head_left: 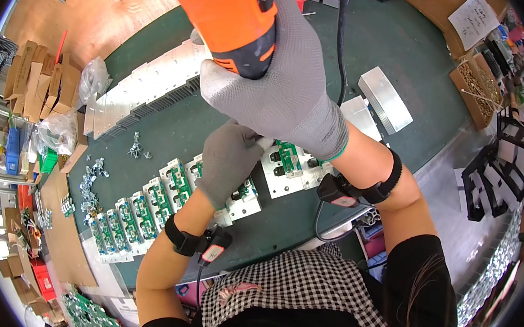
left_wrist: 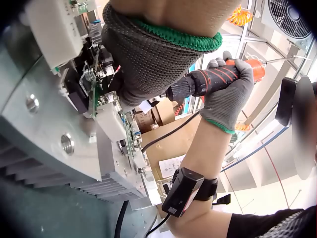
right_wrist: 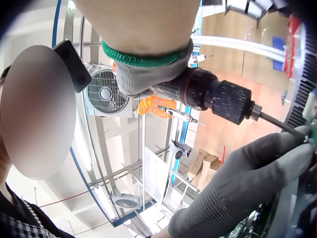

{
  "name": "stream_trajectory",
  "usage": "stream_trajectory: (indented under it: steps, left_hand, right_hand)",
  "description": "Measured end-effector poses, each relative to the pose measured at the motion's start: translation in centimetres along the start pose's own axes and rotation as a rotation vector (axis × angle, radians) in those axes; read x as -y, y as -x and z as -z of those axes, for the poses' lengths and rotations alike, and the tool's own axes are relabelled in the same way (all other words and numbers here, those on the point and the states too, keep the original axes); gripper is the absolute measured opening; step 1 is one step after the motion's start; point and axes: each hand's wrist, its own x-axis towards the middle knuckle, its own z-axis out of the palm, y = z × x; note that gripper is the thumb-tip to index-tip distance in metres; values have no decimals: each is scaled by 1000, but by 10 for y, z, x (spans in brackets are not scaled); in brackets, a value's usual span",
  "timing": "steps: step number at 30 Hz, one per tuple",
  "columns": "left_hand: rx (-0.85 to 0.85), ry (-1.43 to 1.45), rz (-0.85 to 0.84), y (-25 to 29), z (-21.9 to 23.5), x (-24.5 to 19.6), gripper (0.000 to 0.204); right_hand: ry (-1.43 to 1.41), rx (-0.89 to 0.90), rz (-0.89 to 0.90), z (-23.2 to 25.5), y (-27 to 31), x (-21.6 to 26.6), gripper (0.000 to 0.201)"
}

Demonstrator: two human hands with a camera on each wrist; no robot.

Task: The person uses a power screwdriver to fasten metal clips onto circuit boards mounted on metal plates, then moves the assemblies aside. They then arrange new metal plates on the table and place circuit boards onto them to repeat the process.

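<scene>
My gloved right hand point(head_left: 294, 82) grips an orange and black power drill point(head_left: 228, 11). Its black chuck point(right_wrist: 231, 102) carries a long thin bit point(right_wrist: 277, 122) pointing down at the work. The gloved left hand point(head_left: 231, 161) is low over the row of metal blocks, thumb and forefinger pinching the bit's tip in the right wrist view. The tip's very end is hidden by those fingers. Beside the left hand, a green circuit board point(head_left: 288, 158) lies on a silver heatsink block point(head_left: 282, 187). In the left wrist view, that hand's glove point(left_wrist: 148, 59) hides its fingertips.
Several heatsinks with green boards point(head_left: 159, 199) line the front edge of the green table point(head_left: 205, 246). Bare heatsinks point(head_left: 147, 85) stand in a row behind. A silver block point(head_left: 386, 99) lies at right. The drill's black cable point(head_left: 341, 46) hangs across. Small metal parts point(head_left: 90, 186) lie at left.
</scene>
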Motion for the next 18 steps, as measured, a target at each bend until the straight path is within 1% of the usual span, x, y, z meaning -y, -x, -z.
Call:
stream_trajectory:
  steps: [2,5,8,11,14,17,18]
  left_hand:
    - [1,-20,8,-1,1,-1,27]
    - [-24,-4,9,2,3,-6,26]
    - [-16,-26,5,1,3,-5,27]
    - [4,-32,29,-1,-1,1,27]
    - [8,15,-54,-3,2,5,33]
    - [74,-147,-168,-17,2,17,44]
    - [128,-60,-210,-20,2,16,49]
  right_hand:
    - [-37,8,-13,-5,0,-8,52]
    - [-46,-21,5,-8,0,-8,52]
    - [35,-13,-4,-9,1,-5,52]
    - [-37,6,-6,-10,0,-6,53]
    - [21,10,8,-4,-1,3,52]
    - [56,-30,59,-6,-1,-8,51]
    - [63,-43,50,-7,-1,-8,50]
